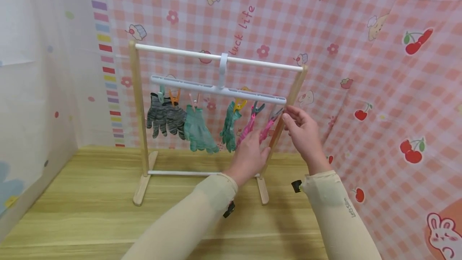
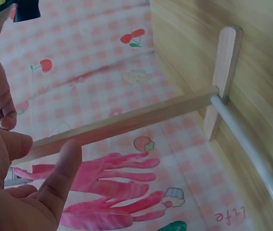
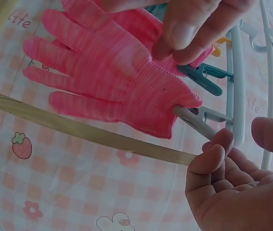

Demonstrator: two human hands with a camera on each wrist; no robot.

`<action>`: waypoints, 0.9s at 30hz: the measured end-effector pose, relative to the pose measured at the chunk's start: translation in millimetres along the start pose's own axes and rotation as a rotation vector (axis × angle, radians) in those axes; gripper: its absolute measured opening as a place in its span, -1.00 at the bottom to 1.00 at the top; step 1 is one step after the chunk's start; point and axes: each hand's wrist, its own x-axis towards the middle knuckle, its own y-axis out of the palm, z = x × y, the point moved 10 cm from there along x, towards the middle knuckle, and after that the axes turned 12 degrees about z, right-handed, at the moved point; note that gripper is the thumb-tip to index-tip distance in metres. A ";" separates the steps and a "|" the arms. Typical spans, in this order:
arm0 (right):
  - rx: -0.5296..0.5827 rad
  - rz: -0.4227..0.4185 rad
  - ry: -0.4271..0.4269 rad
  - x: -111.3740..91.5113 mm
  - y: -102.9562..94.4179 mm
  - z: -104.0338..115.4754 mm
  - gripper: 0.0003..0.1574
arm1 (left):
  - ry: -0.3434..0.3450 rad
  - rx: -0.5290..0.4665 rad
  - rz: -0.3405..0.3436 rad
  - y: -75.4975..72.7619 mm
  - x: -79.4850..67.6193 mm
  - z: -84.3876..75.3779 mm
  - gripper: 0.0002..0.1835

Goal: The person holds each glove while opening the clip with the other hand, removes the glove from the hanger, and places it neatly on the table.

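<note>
A pair of pink knit gloves point(image 3: 97, 72) hangs by the cuffs from a pale blue clip hanger point(image 1: 195, 86). One cuff is caught in a grey clip point(image 3: 196, 121), its neighbour in a dark teal clip point(image 3: 201, 79). My right hand point(image 1: 304, 133) is beside the grey clip at the hanger's right end, fingers bent at the clip's tail and thumb held apart. My left hand point(image 1: 250, 153) is in front of the pink gloves; in the left wrist view its thumb and forefinger are spread with nothing between them.
The hanger hooks over the white top bar point(image 1: 173, 51) of a wooden-legged rack. Grey gloves point(image 1: 159, 113), a light green glove point(image 1: 198, 129) and a darker green one point(image 1: 229, 127) hang further left on coloured clips. A wood-grain table point(image 1: 108, 212) carries the rack; checked cloth point(image 1: 379, 91) stands behind and right.
</note>
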 end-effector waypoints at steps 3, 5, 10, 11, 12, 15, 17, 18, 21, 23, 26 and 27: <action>0.000 -0.011 0.002 -0.4 -1.1 0.3 -0.32 | 0.041 0.054 -0.049 -3.5 8.5 -5.1 -0.25; 0.006 -0.011 0.006 -0.7 -0.6 0.3 -0.32 | 0.050 0.091 -0.101 -8.5 13.2 -7.3 -0.42; 0.024 0.000 0.001 -2.4 2.3 3.6 -0.34 | -0.002 0.099 -0.178 -17.0 17.3 1.6 -0.80; 0.023 0.000 -0.002 -3.0 2.2 4.6 -0.34 | -0.006 0.097 -0.181 -17.8 16.8 3.3 -0.79; 0.021 0.000 -0.003 -3.7 1.9 5.5 -0.35 | -0.004 0.091 -0.177 -17.7 15.8 4.5 -0.78; 0.021 0.008 -0.007 -4.9 3.5 9.3 -0.36 | 0.019 0.104 -0.173 -20.8 8.4 6.2 -0.79; 0.016 0.021 -0.002 -6.7 4.2 10.9 -0.37 | 0.039 0.124 -0.177 -22.5 2.4 5.3 -0.79; 0.011 0.032 0.000 -7.9 4.9 12.0 -0.37 | 0.046 0.136 -0.178 -22.8 -0.5 5.1 -0.80; 0.003 0.080 0.006 -11.6 8.3 13.9 -0.37 | 0.079 0.138 -0.165 -23.6 -10.2 3.3 -0.81; 0.004 0.122 0.002 -14.2 11.3 15.7 -0.37 | 0.099 0.127 -0.144 -23.2 -16.6 2.3 -0.80; 0.019 0.186 -0.013 -17.5 15.5 17.7 -0.39 | 0.132 0.096 -0.127 -23.6 -26.6 0.6 -0.80; 0.028 0.211 -0.020 -18.5 17.1 18.1 -0.39 | 0.145 0.082 -0.124 -24.1 -29.9 -0.1 -0.80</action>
